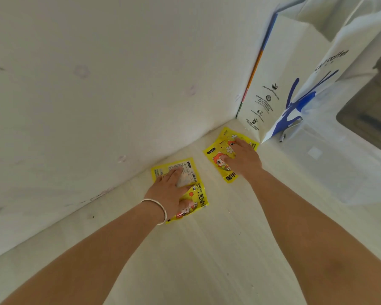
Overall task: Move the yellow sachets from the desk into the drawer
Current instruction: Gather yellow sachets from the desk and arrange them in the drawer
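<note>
Two small piles of yellow sachets lie on the pale desk (207,249) near the wall. My left hand (171,191), with a silver bracelet on the wrist, rests flat on the left sachets (199,195), fingers spread over a back-side label. My right hand (243,158) lies on the right sachets (217,158), which show a cartoon figure; its fingers are fairly straight and press down. No drawer is in view.
A white paper coffee bag (279,84) with blue print stands at the back right, touching the right sachets' far corner. A translucent plastic box (350,168) sits to the right. The white wall (97,95) runs along the desk's far left edge.
</note>
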